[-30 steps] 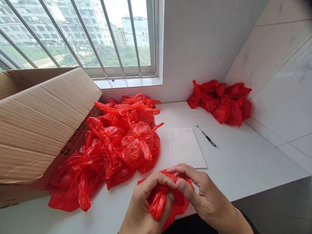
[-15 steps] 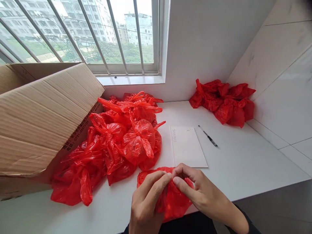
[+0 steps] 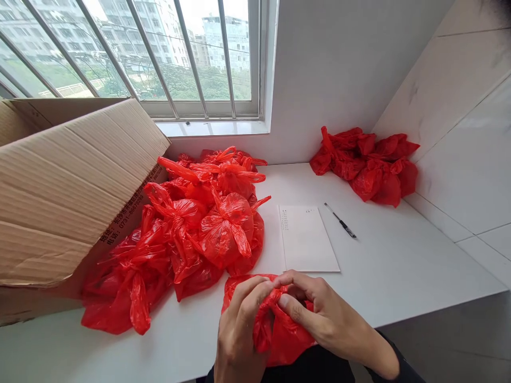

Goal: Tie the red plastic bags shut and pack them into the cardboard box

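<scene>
A crumpled red plastic bag [image 3: 289, 340] lies at the front edge of the white table, partly over the edge. My left hand [image 3: 241, 324] is closed on the bag's left side, its fingertips at the twisted top part. From the right, my right hand [image 3: 323, 314] pinches the top of the same bag between thumb and fingers. The fingertips of both hands nearly meet there. What is inside the bag is hidden.
Several knotted red bags [image 3: 227, 229] are heaped on the left beside an open cardboard box [image 3: 75, 186]. A white notepad [image 3: 307, 239] and a black pen [image 3: 340, 220] lie beyond my hands. More red bags [image 3: 367, 165] sit at the back right, by the wall.
My right thumb and fingers have shifted slightly left on the bag, and the bag's top is more bunched and twisted between my hands. The view has tilted a little.
</scene>
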### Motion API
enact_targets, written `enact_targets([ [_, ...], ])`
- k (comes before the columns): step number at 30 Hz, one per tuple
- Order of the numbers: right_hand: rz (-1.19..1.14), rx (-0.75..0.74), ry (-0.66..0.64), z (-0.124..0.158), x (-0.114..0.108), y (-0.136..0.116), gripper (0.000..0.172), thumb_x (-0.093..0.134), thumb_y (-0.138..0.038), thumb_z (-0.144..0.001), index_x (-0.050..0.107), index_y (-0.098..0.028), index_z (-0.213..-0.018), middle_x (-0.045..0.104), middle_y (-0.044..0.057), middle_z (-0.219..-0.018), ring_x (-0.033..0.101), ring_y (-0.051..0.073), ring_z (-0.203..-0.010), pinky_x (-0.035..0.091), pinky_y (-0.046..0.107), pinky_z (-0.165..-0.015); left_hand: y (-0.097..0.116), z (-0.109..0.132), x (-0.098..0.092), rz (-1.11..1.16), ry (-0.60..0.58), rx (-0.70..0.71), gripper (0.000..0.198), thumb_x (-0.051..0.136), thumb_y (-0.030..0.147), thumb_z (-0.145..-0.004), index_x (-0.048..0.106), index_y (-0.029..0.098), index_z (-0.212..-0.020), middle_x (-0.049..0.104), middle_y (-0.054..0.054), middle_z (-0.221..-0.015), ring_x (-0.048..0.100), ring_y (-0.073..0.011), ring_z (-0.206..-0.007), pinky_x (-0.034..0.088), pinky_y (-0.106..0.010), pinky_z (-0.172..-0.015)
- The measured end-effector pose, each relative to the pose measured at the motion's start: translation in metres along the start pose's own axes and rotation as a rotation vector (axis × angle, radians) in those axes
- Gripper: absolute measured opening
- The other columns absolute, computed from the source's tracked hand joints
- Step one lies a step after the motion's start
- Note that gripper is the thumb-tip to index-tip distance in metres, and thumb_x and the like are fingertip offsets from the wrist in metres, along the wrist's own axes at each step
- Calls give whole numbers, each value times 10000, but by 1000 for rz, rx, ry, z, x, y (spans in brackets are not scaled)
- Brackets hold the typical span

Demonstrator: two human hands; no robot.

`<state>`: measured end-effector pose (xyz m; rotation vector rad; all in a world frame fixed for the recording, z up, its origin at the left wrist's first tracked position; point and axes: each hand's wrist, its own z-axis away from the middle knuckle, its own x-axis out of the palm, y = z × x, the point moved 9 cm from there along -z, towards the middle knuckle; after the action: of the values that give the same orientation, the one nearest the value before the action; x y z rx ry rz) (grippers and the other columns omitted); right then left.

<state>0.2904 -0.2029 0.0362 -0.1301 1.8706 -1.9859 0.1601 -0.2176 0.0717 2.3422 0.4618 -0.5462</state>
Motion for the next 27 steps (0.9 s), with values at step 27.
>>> enact_targets([
  [27,-72,41,414,28,-53,69,282,541,-510,-999,586,-241,-1071,652,56,-1099,644,202,-1007,545,297,-873,-29,47,10,-303,-234,9,550,350,439,-1052,384,242,-1565,409,-120,-1600,350,-315,-1487,333,-497,-1183],
])
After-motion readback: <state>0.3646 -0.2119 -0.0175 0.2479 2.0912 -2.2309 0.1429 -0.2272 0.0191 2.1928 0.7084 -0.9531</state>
